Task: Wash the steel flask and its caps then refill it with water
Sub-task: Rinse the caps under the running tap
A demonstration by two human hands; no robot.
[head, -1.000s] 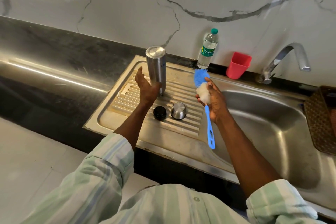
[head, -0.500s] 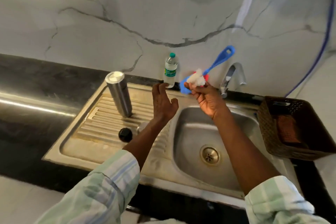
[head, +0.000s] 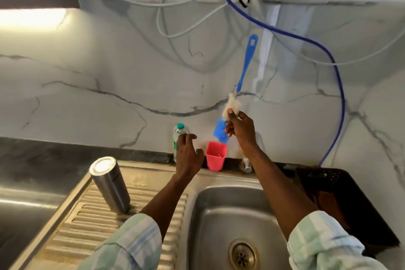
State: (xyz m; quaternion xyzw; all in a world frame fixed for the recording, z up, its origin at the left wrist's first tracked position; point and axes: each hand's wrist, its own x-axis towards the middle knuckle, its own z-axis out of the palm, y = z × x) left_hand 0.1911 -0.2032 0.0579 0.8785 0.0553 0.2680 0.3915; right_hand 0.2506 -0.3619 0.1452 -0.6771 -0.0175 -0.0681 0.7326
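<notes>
- Marble wall [head: 109,85] stands behind a steel sink [head: 221,210]; loose cables [head: 175,4] and a blue hose [head: 306,39] hang above.
- I note the flask [head: 110,184] stays inverted on the drainboard [head: 83,230], washed; caps now out of view.
- Right hand [head: 240,130] has flipped the brush [head: 238,92] handle-up, pinching its bristles, over the red cup [head: 215,155].
- Left hand [head: 188,155], relaxed and empty, has left the flask.
- I judge that brush stowing comes next, refill pending.

The single head-worn view looks forward and down from close above both hands, facing the wall [head: 109,98] beyond them.
</notes>
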